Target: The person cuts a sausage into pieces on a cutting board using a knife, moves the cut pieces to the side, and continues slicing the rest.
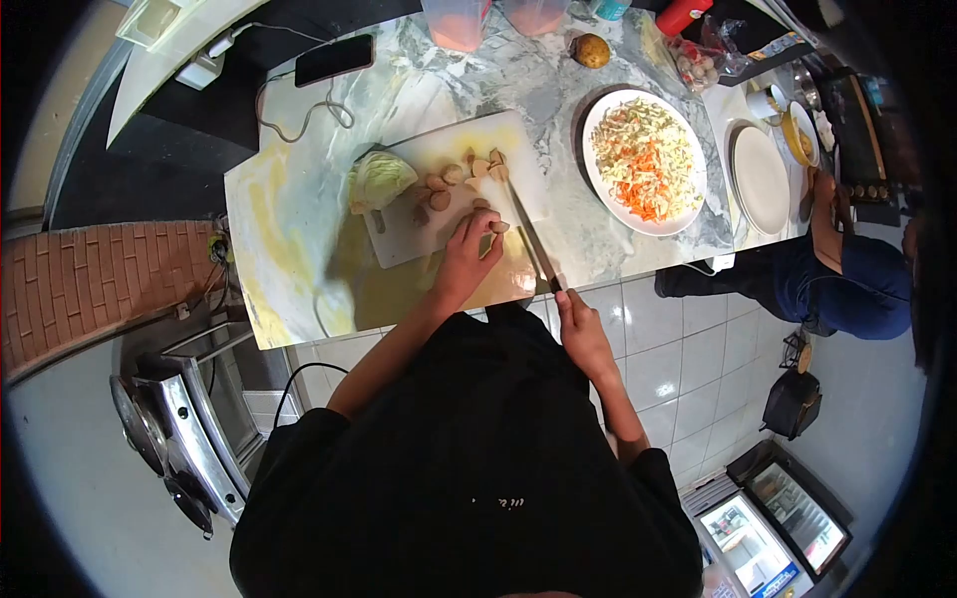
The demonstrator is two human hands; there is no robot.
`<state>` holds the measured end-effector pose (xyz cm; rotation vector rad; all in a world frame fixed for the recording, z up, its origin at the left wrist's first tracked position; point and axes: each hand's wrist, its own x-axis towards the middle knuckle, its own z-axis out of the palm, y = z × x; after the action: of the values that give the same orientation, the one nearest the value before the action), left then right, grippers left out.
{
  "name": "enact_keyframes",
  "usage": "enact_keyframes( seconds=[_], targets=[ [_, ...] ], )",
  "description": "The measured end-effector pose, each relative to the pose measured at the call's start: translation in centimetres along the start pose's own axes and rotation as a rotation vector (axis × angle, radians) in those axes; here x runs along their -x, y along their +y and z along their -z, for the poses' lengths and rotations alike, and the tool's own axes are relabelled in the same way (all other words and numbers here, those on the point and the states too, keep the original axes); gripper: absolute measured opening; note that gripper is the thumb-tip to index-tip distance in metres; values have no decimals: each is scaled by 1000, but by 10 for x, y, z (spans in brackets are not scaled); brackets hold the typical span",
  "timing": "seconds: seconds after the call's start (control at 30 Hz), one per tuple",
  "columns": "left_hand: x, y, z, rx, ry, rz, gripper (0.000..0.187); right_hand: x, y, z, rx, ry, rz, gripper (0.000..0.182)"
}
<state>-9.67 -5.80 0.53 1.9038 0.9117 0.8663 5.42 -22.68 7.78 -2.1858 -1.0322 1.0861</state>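
Note:
My left hand (pixel 469 261) is over the near part of the white cutting board (pixel 404 241), its fingertips closed on a small brown piece (pixel 499 227) that looks like a cut meatball. In my right hand (pixel 584 337) is a long knife (pixel 533 241), gripped by its black handle. The blade slants across the board's right side, its tip by several cut brown meatball pieces (pixel 480 168). More pieces (pixel 439 200) lie left of these. A portion of cabbage (pixel 383 181) rests at the board's left edge.
A white plate (pixel 588 169) of shredded vegetables stands right of the board. Behind are a potato (pixel 590 51), plastic containers (pixel 457 28) and a phone (pixel 334 61) with a cable. Another person (pixel 842 284) stands at the far right, near an oval plate (pixel 761 179).

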Motion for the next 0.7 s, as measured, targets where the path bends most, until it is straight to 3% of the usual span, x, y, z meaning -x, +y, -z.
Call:
enact_keyframes(
  seconds=[0.27,0.47,0.7],
  targets=[
    [-26,-16,-14,-150,-54,-275,31,10,9,-3,-73,-35,-102,46],
    [-17,-17,-14,-26,-27,-16,29,11,13,-11,-69,-61,-129,49],
    [-17,-13,-19,-86,14,-39,32,7,16,-15,-89,-24,-88,45]
  ],
)
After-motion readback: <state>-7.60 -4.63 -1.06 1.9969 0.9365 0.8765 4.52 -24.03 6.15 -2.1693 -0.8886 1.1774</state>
